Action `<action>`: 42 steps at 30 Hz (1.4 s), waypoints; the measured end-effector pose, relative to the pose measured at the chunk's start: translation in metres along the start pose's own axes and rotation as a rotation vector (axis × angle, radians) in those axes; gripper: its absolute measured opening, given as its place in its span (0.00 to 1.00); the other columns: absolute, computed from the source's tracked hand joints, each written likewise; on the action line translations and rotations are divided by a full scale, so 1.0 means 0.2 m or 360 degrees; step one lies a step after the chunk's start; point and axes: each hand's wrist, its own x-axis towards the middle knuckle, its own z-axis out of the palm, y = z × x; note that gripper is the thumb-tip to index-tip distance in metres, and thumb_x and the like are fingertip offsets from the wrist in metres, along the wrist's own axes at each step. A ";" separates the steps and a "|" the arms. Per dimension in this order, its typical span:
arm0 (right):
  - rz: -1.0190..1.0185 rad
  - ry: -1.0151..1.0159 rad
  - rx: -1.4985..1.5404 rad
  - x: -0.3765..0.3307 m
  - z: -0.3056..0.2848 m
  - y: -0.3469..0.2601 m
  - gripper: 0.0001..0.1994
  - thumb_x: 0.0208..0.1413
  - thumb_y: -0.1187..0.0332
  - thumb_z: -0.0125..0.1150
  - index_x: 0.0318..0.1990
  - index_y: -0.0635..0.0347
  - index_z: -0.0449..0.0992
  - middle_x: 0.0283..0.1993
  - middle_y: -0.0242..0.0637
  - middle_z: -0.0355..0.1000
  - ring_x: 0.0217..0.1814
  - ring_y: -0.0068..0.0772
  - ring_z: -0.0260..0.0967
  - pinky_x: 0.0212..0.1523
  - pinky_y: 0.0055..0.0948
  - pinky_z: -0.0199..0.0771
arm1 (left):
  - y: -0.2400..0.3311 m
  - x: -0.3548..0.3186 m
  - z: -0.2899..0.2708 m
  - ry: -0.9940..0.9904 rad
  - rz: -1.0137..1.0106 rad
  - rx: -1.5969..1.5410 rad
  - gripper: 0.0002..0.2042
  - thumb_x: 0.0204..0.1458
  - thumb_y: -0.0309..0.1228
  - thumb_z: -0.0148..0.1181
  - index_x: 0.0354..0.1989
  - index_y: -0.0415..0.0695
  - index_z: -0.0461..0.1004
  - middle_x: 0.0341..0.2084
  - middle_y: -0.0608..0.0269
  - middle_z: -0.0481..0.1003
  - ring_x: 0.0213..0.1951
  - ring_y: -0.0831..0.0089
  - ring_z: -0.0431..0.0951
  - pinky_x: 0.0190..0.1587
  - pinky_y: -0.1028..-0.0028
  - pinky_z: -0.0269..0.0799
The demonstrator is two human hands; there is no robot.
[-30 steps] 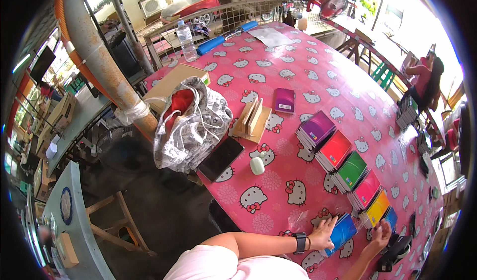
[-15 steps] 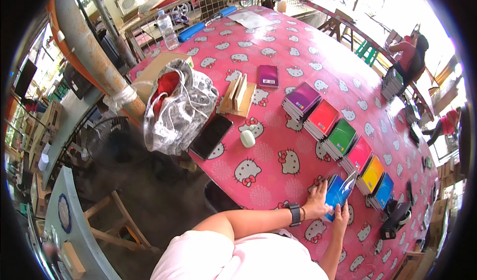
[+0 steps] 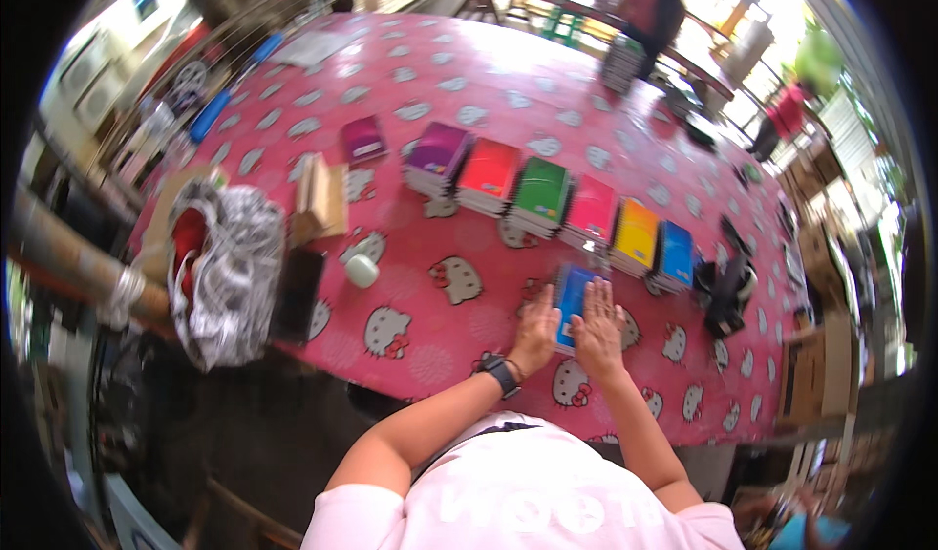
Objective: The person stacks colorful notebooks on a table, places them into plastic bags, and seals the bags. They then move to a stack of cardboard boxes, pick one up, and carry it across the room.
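A blue notebook (image 3: 573,291) lies on the table in front of me, its cover lying flat. My right hand (image 3: 599,332) is spread with its palm down over the notebook's right side. Along the left edge rests my left hand (image 3: 534,338), fingers stretched forward and touching that edge. Beyond them runs a slanting row of notebook stacks: purple (image 3: 438,149), red (image 3: 489,167), green (image 3: 541,189), pink (image 3: 590,208), yellow (image 3: 636,232) and blue (image 3: 674,252). A single purple notebook (image 3: 363,140) lies apart, left of the row.
A pink patterned cloth covers the table (image 3: 430,359). To the left are a drawstring bag (image 3: 234,276), a dark phone (image 3: 298,296), a wooden stand (image 3: 319,198) and a pale green case (image 3: 362,270). A black strapped object (image 3: 725,291) lies right. People (image 3: 655,13) are farther off.
My view has swung to the right. The raised, shiny sheet or cover on the blue notebook is down now, and my right hand has moved from its lower edge onto its top.
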 end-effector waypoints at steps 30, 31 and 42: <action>0.0284 -0.0082 0.0821 0.27 -0.19 -0.05 0.17 0.44 0.54 0.60 0.24 0.62 0.78 0.36 0.45 0.70 0.43 0.48 0.65 0.48 0.42 0.64 | 0.38 0.20 -0.19 -0.0311 -0.0507 -0.0125 0.46 0.37 0.20 0.62 0.65 0.34 0.39 0.24 0.60 0.76 0.25 0.77 0.76 0.29 0.78 0.73; 0.0258 -0.0073 0.0808 0.27 -0.18 -0.05 0.15 0.43 0.56 0.60 0.24 0.61 0.78 0.35 0.44 0.70 0.42 0.48 0.65 0.47 0.42 0.64 | 0.37 0.17 -0.19 -0.0277 -0.0558 -0.0278 0.46 0.38 0.20 0.62 0.65 0.34 0.38 0.24 0.60 0.76 0.26 0.77 0.76 0.29 0.78 0.73; 0.0287 -0.0256 0.0946 0.28 -0.16 0.04 0.12 0.47 0.62 0.58 0.28 0.64 0.76 0.36 0.46 0.71 0.43 0.48 0.67 0.47 0.41 0.65 | 0.10 0.31 -0.29 -0.0524 0.0124 0.0010 0.21 0.57 0.32 0.50 0.58 0.39 0.61 0.40 0.58 0.72 0.41 0.74 0.70 0.41 0.77 0.65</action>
